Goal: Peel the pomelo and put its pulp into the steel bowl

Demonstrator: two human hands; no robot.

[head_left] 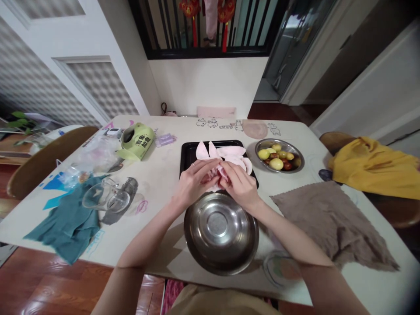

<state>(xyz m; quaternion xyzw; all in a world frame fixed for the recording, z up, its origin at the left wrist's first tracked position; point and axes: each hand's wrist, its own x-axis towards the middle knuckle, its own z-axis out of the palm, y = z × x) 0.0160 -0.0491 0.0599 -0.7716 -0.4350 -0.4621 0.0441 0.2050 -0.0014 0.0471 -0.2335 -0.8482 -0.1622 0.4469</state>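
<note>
My left hand (194,180) and my right hand (242,183) meet over the near edge of a black tray (188,153). Between their curled fingers is a pinkish-red piece of pomelo (223,174), partly covered by the fingers, with both hands closed on it. Pale pink-white wedges of pomelo peel (231,152) lie on the tray just beyond my fingertips. Directly below my wrists, close to my body, sits a wide stainless steel bowl (217,225) with nothing visible inside it.
A metal bowl (298,164) of yellow and reddish-brown fruit stands right of the tray. A brown cloth (331,218) lies at right. On the left are a glass pitcher (106,195) on its side, a teal cloth (70,227) and a green visor (139,140).
</note>
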